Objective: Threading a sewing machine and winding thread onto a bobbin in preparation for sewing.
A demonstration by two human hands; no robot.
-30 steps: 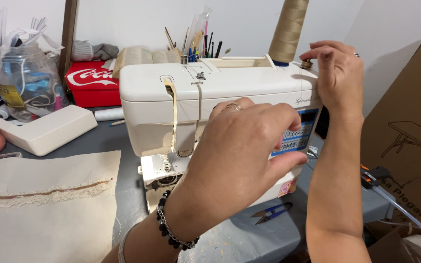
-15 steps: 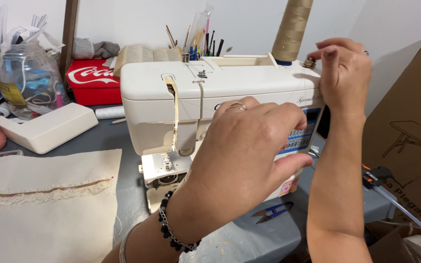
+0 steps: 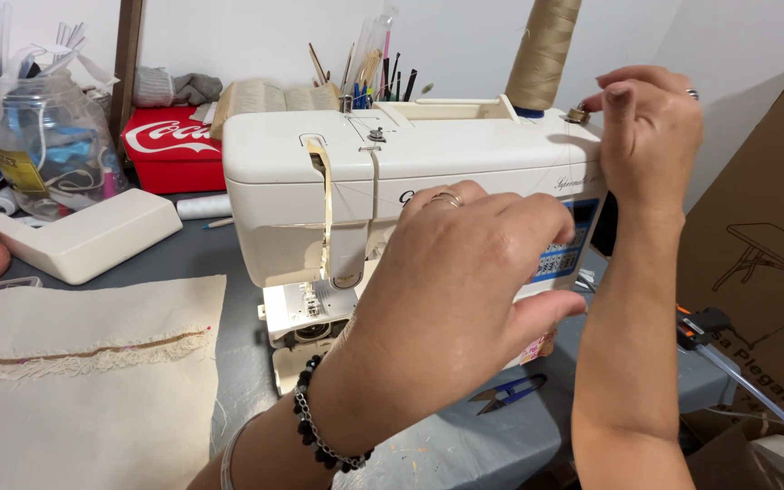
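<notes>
A cream sewing machine [image 3: 301, 172] stands on the grey table. My left hand [image 3: 465, 290], with a ring and a black bead bracelet, hovers in front of the machine's body. Its fingers curl toward the front panel, and what they hold is hidden. My right hand [image 3: 651, 136] is raised at the machine's top right corner. Its fingertips pinch at a small brass bobbin [image 3: 577, 114] on the winder pin. A tall cone of beige thread [image 3: 544, 54] stands just behind the bobbin.
Cream fabric with a frayed seam [image 3: 83, 363] lies at the left. Blue thread snips [image 3: 510, 392] rest in front of the machine. A cream machine cover [image 3: 83, 236], a plastic jar of supplies [image 3: 43, 145], a red tin [image 3: 174, 150] and pens are behind. A cardboard box [image 3: 764, 245] leans at the right.
My right hand has moved a little up and back along the machine's top to the bobbin. My left hand has shifted slightly right in front of the machine.
</notes>
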